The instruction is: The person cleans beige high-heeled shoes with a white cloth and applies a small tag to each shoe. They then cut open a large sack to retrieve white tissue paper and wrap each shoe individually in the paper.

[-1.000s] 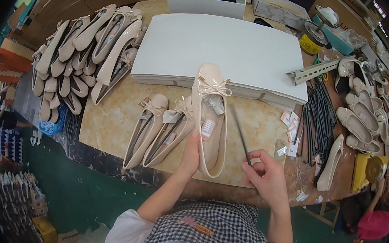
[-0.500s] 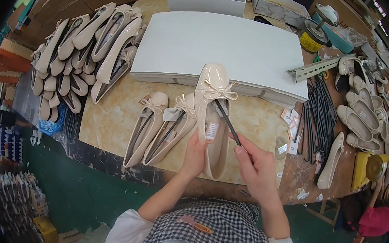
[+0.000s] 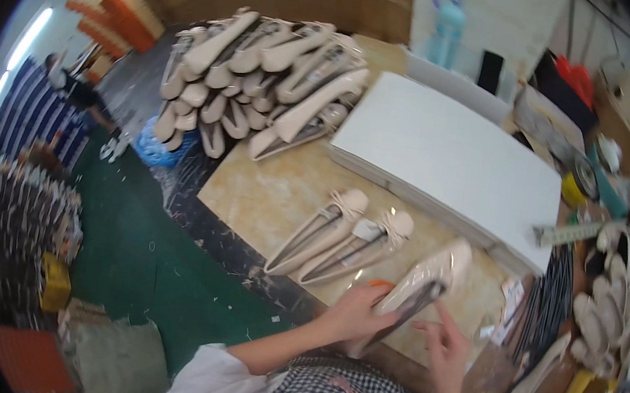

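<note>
My left hand point(image 3: 358, 311) is wrapped round the heel end of a beige patent ballet flat point(image 3: 452, 263). The shoe is held tilted above the table, toe pointing away, with a dark stick partly visible inside it. Beside its opening is my right hand point(image 3: 443, 347), index finger stretched out close to the shoe and the other fingers loosely bent, with nothing seen in them. To the left, two matching flats with bows, a left one point(image 3: 308, 243) and a right one point(image 3: 338, 264), lie side by side on the marbled board point(image 3: 254, 190). Motion blurs the held shoe.
Beyond the shoes lies a stack of white sheets point(image 3: 458, 150). Many beige flats form a pile point(image 3: 230, 57) at the far left. On the right are dark sticks point(image 3: 546, 297), more shoes point(image 3: 607, 304) and a metal angle bar point(image 3: 572, 233). A blue bottle point(image 3: 446, 30) stands behind.
The view has swung to the left. My right hand has let go of the dark stick, which stays in the shoe. The held shoe is now tilted to the right.
</note>
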The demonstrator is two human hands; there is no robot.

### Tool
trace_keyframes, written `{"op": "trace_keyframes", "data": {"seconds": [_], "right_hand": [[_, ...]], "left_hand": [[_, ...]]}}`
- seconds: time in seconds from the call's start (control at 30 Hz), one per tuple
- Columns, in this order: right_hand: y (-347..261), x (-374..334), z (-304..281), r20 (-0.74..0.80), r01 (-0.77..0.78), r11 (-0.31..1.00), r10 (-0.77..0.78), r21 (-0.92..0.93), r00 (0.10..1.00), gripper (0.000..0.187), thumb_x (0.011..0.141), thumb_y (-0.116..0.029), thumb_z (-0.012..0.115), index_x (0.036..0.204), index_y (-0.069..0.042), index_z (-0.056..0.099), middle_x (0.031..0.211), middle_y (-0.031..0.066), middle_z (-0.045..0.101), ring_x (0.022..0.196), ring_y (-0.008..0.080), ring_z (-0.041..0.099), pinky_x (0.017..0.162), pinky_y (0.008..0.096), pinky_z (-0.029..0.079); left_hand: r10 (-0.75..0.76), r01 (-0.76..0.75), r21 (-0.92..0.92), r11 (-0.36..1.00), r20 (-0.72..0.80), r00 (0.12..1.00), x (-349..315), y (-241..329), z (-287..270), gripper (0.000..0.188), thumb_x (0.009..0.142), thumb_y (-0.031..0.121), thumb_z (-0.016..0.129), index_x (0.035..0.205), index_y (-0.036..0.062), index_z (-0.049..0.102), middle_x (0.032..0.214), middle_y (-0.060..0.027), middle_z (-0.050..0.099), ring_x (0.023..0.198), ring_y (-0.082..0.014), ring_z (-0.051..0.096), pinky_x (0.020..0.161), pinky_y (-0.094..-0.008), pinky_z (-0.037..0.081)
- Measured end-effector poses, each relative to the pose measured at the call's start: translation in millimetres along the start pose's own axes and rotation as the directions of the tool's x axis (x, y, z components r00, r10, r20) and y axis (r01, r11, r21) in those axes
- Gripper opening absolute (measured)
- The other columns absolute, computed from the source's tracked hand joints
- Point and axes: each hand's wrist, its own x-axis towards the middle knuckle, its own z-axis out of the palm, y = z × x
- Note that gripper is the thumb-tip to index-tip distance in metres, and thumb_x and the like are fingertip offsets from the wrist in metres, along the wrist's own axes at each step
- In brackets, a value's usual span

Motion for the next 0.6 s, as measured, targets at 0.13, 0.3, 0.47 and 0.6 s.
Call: {"op": "trace_keyframes", "data": {"seconds": [0.13, 0.3, 0.47, 0.6], "right_hand": [[20, -2, -30, -0.143, -0.047, 0.997, 0.038, -0.066, 0.989, 0.028, 0.092, -0.012, 0.053, 0.115, 0.0, 0.062, 0.081, 0.0033, 0.068, 0.065, 0.0066, 0.055, 0.054, 0.0201, 0.043], [14, 11, -3, 0.064, 0.146, 0.96, -0.134, -0.24, 0.989, 0.026, 0.09, -0.01, 0.055, 0.113, -0.002, 0.064, 0.078, 0.005, 0.067, 0.061, 0.008, 0.055, 0.054, 0.0212, 0.043], [76, -11, -65, -0.219, -0.088, 0.971, 0.038, -0.224, 0.975, 0.025, 0.087, -0.009, 0.057, 0.108, 0.001, 0.065, 0.075, 0.0069, 0.068, 0.061, 0.0094, 0.057, 0.057, 0.0247, 0.045], [62, -25, -76, -0.198, 0.045, 0.906, -0.141, -0.421, 0.97, 0.025, 0.095, -0.018, 0.054, 0.115, -0.007, 0.065, 0.08, 0.0038, 0.067, 0.055, 0.0102, 0.047, 0.051, 0.0248, 0.037]], "left_hand": [[0.234, -0.007, 0.729, 0.685, -0.211, 0.949, -7, -26, -55, 0.042, 0.066, 0.033, 0.075, 0.104, 0.0169, 0.064, 0.119, -0.0202, 0.053, 0.121, -0.0456, 0.037, 0.097, -0.0541, 0.035], [0.1, -0.039, 0.649, 0.76, -0.058, 0.993, -4, -37, -79, 0.038, 0.068, 0.028, 0.072, 0.103, 0.0165, 0.064, 0.115, -0.0209, 0.053, 0.116, -0.041, 0.043, 0.096, -0.0481, 0.038], [0.531, -0.058, 0.782, 0.62, -0.364, 0.765, 29, 61, -208, 0.027, 0.072, 0.016, 0.063, 0.098, 0.0065, 0.063, 0.107, -0.021, 0.054, 0.104, -0.0374, 0.05, 0.091, -0.0446, 0.041], [0.751, 0.413, 0.852, 0.323, -0.496, 0.436, 108, 100, -393, 0.03, 0.073, 0.018, 0.065, 0.102, 0.0176, 0.067, 0.098, -0.0147, 0.061, 0.095, -0.0329, 0.057, 0.078, -0.0445, 0.05]]}}
